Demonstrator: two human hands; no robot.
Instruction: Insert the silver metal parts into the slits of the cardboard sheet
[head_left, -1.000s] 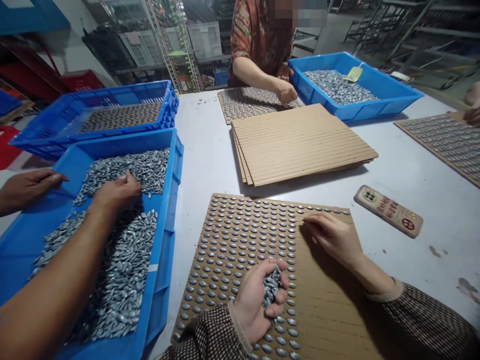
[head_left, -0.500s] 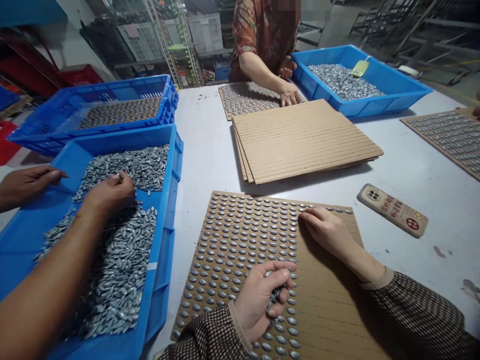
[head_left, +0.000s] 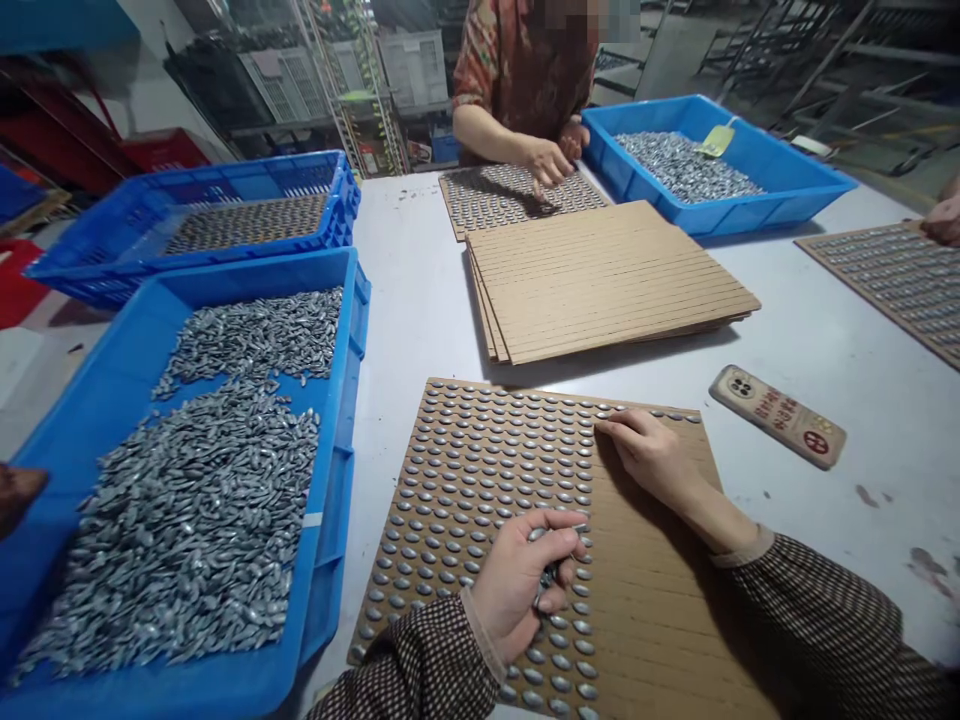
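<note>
A corrugated cardboard sheet (head_left: 660, 600) lies in front of me, its left part covered by rows of small grey spindle-shaped metal pieces (head_left: 480, 452). My left hand (head_left: 525, 575) is curled around a loose handful of these pieces, just above the filled rows, with one piece between thumb and forefinger. At the far end of the sheet, my right hand (head_left: 649, 455) has its fingertips pinched together and touching the cardboard, by the rightmost long row. Whatever is under those fingertips is hidden. A few pieces sit along the top edge, to the right of that hand.
At left stands a blue tray (head_left: 351, 400) heaped with metal pieces, a blue crate (head_left: 82, 235) behind it. A cardboard stack (head_left: 607, 280) lies ahead, a phone (head_left: 780, 415) right. Across the table, a person's hand (head_left: 551, 165) is above another sheet near a second blue tray (head_left: 787, 200).
A co-worker's arms have drawn back from the left blue tray, leaving one hand at the edge. The person opposite has raised a hand off their sheet. My own hands have barely shifted.
</note>
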